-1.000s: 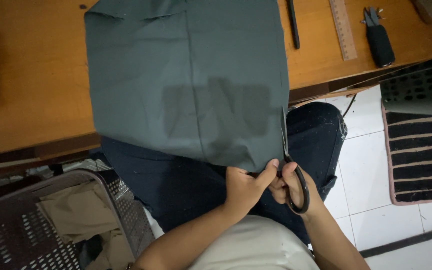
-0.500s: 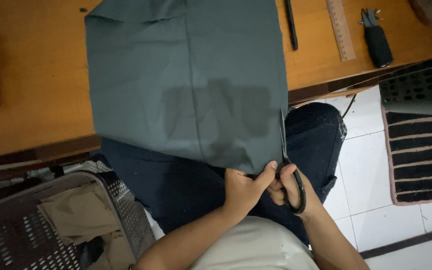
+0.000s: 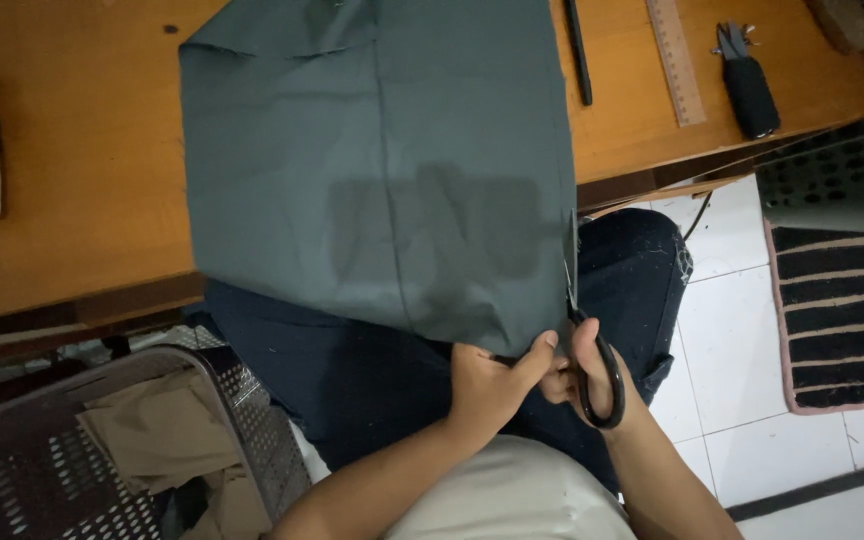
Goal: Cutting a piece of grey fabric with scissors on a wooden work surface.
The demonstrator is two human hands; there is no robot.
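Grey-green cloth: spread over the wooden worktop, its near edge hanging off onto the lap. Left hand pinches the cloth's near right corner. Right hand is closed through the handles of black scissors (blades at the cloth's right edge). Right of the cloth: pen, ruler, bare worktop between. Below left of the cloth: mesh basket.

Grey-green cloth, black-handled scissors, brown wooden table, black-striped mat
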